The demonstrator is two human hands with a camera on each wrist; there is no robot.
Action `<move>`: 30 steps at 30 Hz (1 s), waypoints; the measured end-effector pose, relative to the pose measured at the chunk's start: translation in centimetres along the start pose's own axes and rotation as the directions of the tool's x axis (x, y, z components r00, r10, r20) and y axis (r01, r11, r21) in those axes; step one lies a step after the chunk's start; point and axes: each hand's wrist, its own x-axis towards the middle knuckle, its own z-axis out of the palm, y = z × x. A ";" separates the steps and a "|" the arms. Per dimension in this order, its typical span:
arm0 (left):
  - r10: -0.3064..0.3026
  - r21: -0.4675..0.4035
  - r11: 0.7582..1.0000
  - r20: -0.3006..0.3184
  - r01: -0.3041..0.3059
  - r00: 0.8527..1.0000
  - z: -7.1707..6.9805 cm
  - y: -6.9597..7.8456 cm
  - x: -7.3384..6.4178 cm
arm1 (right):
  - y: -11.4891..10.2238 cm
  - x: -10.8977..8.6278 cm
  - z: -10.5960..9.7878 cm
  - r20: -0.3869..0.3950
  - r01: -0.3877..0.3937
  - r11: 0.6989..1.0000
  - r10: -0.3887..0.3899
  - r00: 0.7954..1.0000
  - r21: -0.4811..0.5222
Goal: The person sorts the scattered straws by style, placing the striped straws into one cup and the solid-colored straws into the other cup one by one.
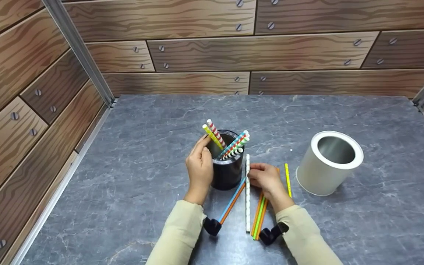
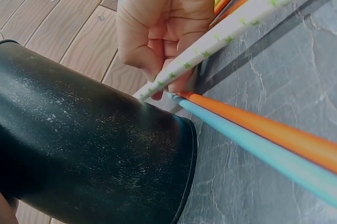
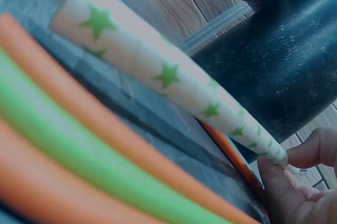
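My left hand (image 1: 200,171) holds the left side of a black can (image 1: 227,176), its fingers around the wall near the rim. Several patterned paper straws lean inside the can, among them a yellow one (image 1: 214,137) and a red-striped one (image 1: 216,133). With thumb and fingers my right hand (image 1: 269,180) pinches a white paper straw with green stars (image 3: 168,74) just right of the can. That straw's near end is raised toward the camera in the right wrist view. A blue straw (image 2: 247,142) and an orange straw (image 2: 268,126) lie beside the can's base.
Orange and green straws (image 1: 260,213) lie bunched under the right forearm. Farther right, a yellow straw (image 1: 288,180) rests near a white can (image 1: 317,173) standing upright. Wood-patterned walls (image 1: 197,55) enclose the grey marbled table (image 1: 153,132) at the back and sides.
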 end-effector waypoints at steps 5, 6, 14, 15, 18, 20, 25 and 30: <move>0.012 0.005 1.000 0.002 -0.012 1.000 -0.1 -0.1 0.0 | -0.2 0.0 0.0 0.004 0.001 1.000 -0.001 1.000 0.014; 0.012 0.006 1.000 0.001 -0.012 1.000 -0.1 -0.1 0.0 | -0.3 0.0 0.0 0.005 0.003 1.000 -0.003 1.000 0.017; 0.014 0.003 1.000 -0.006 -0.014 1.000 0.0 0.0 0.0 | -1.1 -0.1 0.1 0.014 0.047 0.997 -0.048 0.999 0.057; 0.015 0.002 1.000 -0.006 -0.015 1.000 0.0 0.0 0.0 | -1.3 -0.2 0.1 0.013 0.051 0.997 -0.052 0.999 0.059; 0.020 -0.006 1.000 -0.004 -0.021 1.000 0.0 0.1 0.1 | -1.7 -0.3 0.1 0.009 0.062 0.996 -0.063 0.998 0.069; 0.023 -0.014 1.000 -0.002 -0.023 1.000 0.0 0.1 0.1 | -1.9 -0.5 0.1 0.006 0.066 0.994 -0.067 0.998 0.082; 0.013 -0.023 1.000 0.001 -0.013 1.000 0.0 0.0 0.1 | -2.8 -0.9 0.2 -0.004 0.075 0.991 -0.075 0.997 0.109; 0.001 -0.006 1.000 0.010 -0.001 1.000 -0.1 0.1 0.1 | -3.9 -1.4 0.4 -0.020 0.086 0.988 -0.084 0.996 0.125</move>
